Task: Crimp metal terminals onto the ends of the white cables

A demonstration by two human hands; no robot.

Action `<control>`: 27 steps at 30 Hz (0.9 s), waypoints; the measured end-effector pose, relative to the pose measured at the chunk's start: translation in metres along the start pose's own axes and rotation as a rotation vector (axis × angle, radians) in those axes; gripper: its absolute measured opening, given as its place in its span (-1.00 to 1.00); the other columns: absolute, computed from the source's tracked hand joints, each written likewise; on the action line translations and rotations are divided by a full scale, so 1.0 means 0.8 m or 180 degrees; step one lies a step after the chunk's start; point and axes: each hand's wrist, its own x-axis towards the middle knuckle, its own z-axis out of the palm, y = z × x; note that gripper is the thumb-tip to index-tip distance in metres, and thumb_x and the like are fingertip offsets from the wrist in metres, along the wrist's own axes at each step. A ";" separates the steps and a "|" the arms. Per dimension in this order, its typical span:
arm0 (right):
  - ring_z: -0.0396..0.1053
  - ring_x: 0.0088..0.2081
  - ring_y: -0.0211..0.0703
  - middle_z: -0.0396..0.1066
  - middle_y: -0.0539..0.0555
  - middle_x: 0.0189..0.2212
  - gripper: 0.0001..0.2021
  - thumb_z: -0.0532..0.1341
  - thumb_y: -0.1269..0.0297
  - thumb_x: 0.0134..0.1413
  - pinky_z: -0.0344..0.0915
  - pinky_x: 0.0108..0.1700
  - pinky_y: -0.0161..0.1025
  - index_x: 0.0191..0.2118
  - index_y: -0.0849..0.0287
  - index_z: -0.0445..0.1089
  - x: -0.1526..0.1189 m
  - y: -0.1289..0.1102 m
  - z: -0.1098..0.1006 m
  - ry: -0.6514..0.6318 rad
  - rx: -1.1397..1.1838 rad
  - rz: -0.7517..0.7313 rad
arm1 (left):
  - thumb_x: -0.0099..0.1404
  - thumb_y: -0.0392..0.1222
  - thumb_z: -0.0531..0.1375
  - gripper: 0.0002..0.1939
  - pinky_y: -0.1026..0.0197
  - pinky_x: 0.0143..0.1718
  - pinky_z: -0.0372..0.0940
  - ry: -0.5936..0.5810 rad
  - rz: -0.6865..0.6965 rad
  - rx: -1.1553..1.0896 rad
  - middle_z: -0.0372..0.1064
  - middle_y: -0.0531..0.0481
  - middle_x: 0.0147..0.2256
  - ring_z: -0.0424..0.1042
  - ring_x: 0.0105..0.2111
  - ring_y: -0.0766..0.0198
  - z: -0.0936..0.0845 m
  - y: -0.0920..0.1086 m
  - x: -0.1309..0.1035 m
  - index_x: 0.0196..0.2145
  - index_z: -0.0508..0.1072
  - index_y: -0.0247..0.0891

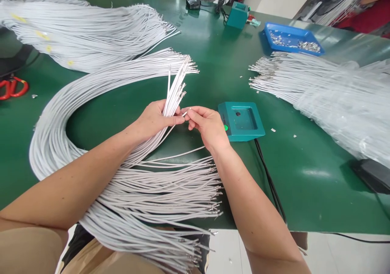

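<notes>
My left hand [157, 119] is closed around a bunch of white cables [176, 92], whose ends point up and slightly right. Just right of it, my right hand [204, 123] pinches the end of one white cable [185, 113] between thumb and forefinger. The two hands nearly touch. A large bundle of white cables [48, 115] curves round on the left. More cables [170, 188] fan out below my hands, with metal tips at their right ends. A teal device [260, 129] with a square recess and a lit green button stands right of my right hand.
Another cable bundle [91, 30] lies back left, and a plastic-wrapped one [335, 91] lies right. Red-handled scissors [14, 88] are at the left edge. A blue tray [292, 30] of small metal parts, a second teal device [238, 16] and people are toward the back.
</notes>
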 end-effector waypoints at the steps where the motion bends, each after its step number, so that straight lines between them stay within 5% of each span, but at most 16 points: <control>1: 0.17 -0.55 -0.40 0.41 -0.06 -0.50 -0.84 0.34 0.19 -0.02 0.19 -0.44 -0.33 -0.39 0.19 0.55 0.000 0.000 0.000 -0.0050 0.0118 0.0060 | -0.05 -0.08 0.46 -0.65 0.14 -0.18 0.32 0.0001 -0.0011 -0.0035 0.47 0.03 -0.40 0.47 -0.27 0.17 0.000 0.000 0.000 -0.38 0.46 -0.27; 9: 0.01 -0.57 -0.41 0.22 -0.09 -0.55 -0.79 0.33 0.32 -0.11 0.10 -0.48 -0.32 -0.62 0.19 0.34 -0.001 -0.005 0.006 -0.0314 0.1011 0.0563 | 0.00 -0.12 0.44 -0.68 0.13 -0.23 0.39 -0.0168 0.0019 -0.0195 0.48 0.02 -0.43 0.51 -0.37 0.21 0.002 0.005 -0.003 -0.39 0.43 -0.28; 12: 0.05 -0.56 -0.37 0.15 -0.11 -0.59 -0.85 0.33 0.22 -0.09 0.14 -0.44 -0.31 -0.51 0.17 0.43 0.000 -0.007 0.003 -0.0270 0.0923 0.0640 | 0.03 -0.15 0.43 -0.71 0.12 -0.23 0.41 -0.0262 0.0047 -0.0227 0.50 0.00 -0.42 0.53 -0.38 0.20 0.004 0.006 -0.004 -0.39 0.42 -0.29; 16: 0.04 -0.57 -0.34 0.06 -0.14 -0.63 -0.66 0.35 -0.06 -0.09 0.17 -0.39 -0.28 -0.39 0.15 0.49 0.002 -0.007 0.000 -0.0301 0.0780 0.0651 | 0.05 -0.22 0.40 -0.75 0.07 -0.18 0.43 -0.0319 -0.0004 -0.0271 0.53 -0.02 -0.40 0.55 -0.38 0.18 0.007 0.008 -0.006 -0.37 0.42 -0.29; 20: 0.12 -0.53 -0.32 0.06 -0.14 -0.63 -0.65 0.41 -0.05 -0.16 0.19 -0.36 -0.28 -0.49 0.14 0.42 0.002 -0.005 0.000 -0.0487 0.0781 0.0681 | 0.02 -0.19 0.43 -0.71 0.04 -0.17 0.44 -0.0330 -0.0020 -0.0316 0.53 -0.01 -0.43 0.57 -0.36 0.15 0.008 0.010 -0.008 -0.38 0.40 -0.28; 27: 0.20 -0.47 -0.32 0.15 -0.14 -0.57 -0.61 0.46 -0.06 -0.22 0.22 -0.32 -0.30 -0.37 0.13 0.45 0.000 -0.007 -0.002 -0.0611 0.0995 0.0816 | 0.01 -0.10 0.44 -0.66 0.10 -0.21 0.42 -0.0229 0.0057 -0.0340 0.51 0.00 -0.41 0.55 -0.35 0.16 0.002 0.013 -0.008 -0.40 0.40 -0.28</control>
